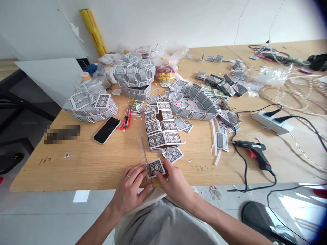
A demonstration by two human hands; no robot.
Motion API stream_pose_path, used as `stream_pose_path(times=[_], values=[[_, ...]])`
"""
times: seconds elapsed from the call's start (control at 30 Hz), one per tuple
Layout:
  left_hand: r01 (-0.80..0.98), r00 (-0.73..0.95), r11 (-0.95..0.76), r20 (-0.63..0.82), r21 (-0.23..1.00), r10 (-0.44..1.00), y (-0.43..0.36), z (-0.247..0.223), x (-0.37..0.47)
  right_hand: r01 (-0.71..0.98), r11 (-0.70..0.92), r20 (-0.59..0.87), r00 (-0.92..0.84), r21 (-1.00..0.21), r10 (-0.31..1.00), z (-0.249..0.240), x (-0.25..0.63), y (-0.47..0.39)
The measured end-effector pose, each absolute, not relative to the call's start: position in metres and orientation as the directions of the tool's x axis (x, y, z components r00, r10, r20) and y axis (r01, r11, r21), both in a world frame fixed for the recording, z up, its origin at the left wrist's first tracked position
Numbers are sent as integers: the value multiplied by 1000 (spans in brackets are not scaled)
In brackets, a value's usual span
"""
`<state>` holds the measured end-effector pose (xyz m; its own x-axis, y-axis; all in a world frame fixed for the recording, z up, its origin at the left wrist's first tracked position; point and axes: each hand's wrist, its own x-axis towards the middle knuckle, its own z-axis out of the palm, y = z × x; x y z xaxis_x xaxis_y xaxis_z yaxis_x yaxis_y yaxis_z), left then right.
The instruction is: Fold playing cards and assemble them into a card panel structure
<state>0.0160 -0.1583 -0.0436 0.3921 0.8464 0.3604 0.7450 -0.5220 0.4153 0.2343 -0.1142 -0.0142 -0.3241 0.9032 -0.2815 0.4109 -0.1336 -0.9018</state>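
A playing card (pixel 156 166) with a dark blue patterned back lies at the table's front edge, between my two hands. My right hand (pixel 176 177) grips its right side, thumb on top and fingers behind. My left hand (pixel 133 182), wearing a ring, rests with fingers stretched out over the card's left edge and a clear ruler (pixel 142 149); its thumb is held apart. Part of the ruler is hidden under those fingers. Just beyond stands a folded-card structure (pixel 163 126) with an opening in its top. A loose card (pixel 173 155) lies at its near side.
Card-built containers (pixel 134 73) and an open card tray (pixel 194 102) stand farther back. A phone (pixel 106 130) and a red utility knife (pixel 126 117) lie left. On the right are a glue gun (pixel 255 153), its cable and a power strip (pixel 272 121). Card boxes (pixel 224 85) are scattered behind.
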Motion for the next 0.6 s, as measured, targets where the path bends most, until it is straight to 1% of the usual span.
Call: stream_pose_path(times=[0.1, 0.23, 0.3, 0.37, 0.4, 0.47, 0.53, 0.6], values=[[751, 412, -537, 364, 385, 835, -159, -45, 13, 414, -106, -240, -288, -904, 927, -19, 238, -114], [755, 431, -543, 345, 368, 834, -157, -40, 9, 398, -103, -212, -241, -912, 947, -10, 252, -115], [751, 425, -536, 339, 386, 839, -156, -34, 9, 338, -137, -223, -233, -931, 947, -4, 258, -114], [739, 401, -522, 345, 426, 849, -155, -26, 10, 173, -245, -286, -284, -954, 915, 1, 261, -114], [728, 385, -513, 349, 455, 855, -154, -22, 11, 68, -325, -328, -337, -943, 882, 3, 261, -115], [681, 366, -517, 369, 519, 854, -153, -12, 16, -105, -497, -399, -466, -861, 790, 5, 260, -115], [597, 374, -554, 410, 580, 832, -153, -3, 22, -178, -635, -450, -565, -751, 691, 6, 260, -116], [502, 384, -573, 427, 647, 819, -152, 4, 28, -146, -725, -493, -642, -673, 587, 7, 262, -115]])
